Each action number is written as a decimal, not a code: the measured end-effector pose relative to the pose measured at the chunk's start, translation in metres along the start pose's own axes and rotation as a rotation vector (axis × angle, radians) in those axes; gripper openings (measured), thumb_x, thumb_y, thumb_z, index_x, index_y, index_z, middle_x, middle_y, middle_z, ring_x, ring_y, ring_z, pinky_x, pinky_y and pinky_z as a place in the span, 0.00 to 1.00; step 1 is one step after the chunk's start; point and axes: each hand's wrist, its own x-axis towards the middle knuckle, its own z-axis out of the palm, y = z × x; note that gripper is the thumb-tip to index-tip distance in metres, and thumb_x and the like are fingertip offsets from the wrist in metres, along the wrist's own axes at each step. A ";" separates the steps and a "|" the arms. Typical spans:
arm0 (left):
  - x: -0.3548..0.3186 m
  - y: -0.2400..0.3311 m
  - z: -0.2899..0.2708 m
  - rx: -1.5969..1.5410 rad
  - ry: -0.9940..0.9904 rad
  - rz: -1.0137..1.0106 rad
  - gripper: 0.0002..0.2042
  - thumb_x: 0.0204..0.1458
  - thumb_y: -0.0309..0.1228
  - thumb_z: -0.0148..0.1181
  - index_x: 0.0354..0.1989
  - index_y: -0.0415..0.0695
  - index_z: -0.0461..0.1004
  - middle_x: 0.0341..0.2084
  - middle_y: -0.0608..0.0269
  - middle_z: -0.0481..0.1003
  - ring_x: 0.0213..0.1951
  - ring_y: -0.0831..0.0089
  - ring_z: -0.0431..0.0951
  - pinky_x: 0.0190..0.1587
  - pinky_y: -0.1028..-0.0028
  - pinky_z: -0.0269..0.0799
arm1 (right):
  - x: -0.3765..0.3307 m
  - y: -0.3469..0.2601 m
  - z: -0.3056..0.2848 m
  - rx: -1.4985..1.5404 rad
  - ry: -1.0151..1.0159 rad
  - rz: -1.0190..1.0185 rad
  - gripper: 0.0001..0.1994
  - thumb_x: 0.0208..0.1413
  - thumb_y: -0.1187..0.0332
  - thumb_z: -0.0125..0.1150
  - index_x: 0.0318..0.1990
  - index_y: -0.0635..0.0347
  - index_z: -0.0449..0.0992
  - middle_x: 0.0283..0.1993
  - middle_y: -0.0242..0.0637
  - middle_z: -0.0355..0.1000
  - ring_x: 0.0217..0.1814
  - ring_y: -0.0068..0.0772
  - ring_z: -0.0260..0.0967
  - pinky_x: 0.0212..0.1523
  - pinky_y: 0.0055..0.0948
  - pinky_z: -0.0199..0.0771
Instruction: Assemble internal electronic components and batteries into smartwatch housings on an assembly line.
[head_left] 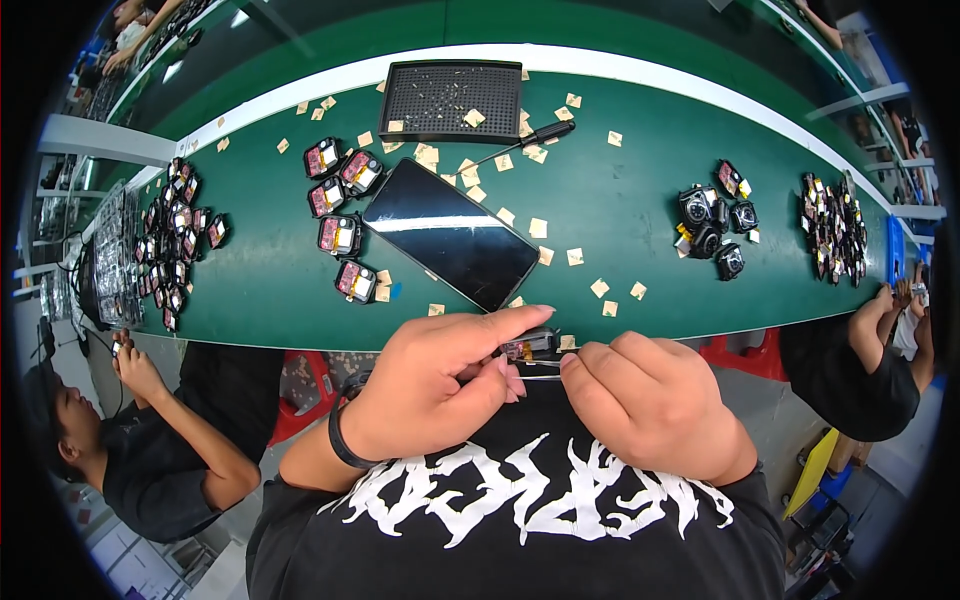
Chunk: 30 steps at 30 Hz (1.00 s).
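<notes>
Close to my chest, at the table's near edge, my left hand (pixel 450 375) is closed around a small black watch body (pixel 530 346) with its reddish circuit board exposed. My right hand (pixel 645 395) pinches a thin metal tool (pixel 540 377), whose tip points toward the left fingertips. Most of that tool is hidden by the fingers, so its kind cannot be made out. Just beyond both hands lies a large dark phone-like screen (pixel 450 240), set at a slant. Left of it sit several opened watch bodies (pixel 340 234) with boards showing.
A black perforated tray (pixel 455 65) stands at the back, with a dark-handled screwdriver (pixel 550 133) in front. Small beige square stickers (pixel 539 228) are scattered about. Assembled watches (pixel 697 207) and a heap of watch parts (pixel 833 230) lie right, another heap (pixel 178 235) left. People sit on both sides.
</notes>
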 end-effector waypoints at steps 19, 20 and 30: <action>-0.017 -0.023 -0.064 0.059 0.601 0.009 0.19 0.63 0.20 0.55 0.63 0.36 0.72 0.36 0.62 0.76 0.31 0.78 0.80 0.34 0.80 0.77 | -0.057 0.056 -0.001 0.048 0.378 0.676 0.15 0.46 0.75 0.75 0.42 0.63 0.78 0.35 0.41 0.75 0.33 0.43 0.76 0.32 0.35 0.76; -0.020 -0.028 -0.080 0.106 0.717 0.021 0.18 0.63 0.21 0.55 0.62 0.36 0.71 0.36 0.63 0.76 0.31 0.79 0.79 0.34 0.80 0.76 | -0.059 0.064 0.001 0.016 0.413 0.773 0.15 0.46 0.74 0.75 0.42 0.63 0.78 0.36 0.41 0.75 0.33 0.43 0.76 0.33 0.35 0.76; -0.074 -0.078 -0.221 0.431 0.992 -0.126 0.10 0.62 0.25 0.60 0.49 0.37 0.73 0.36 0.64 0.75 0.26 0.79 0.77 0.28 0.79 0.76 | -0.041 0.096 0.033 -0.263 0.220 0.957 0.21 0.50 0.66 0.72 0.50 0.61 0.73 0.50 0.44 0.67 0.40 0.51 0.76 0.36 0.45 0.81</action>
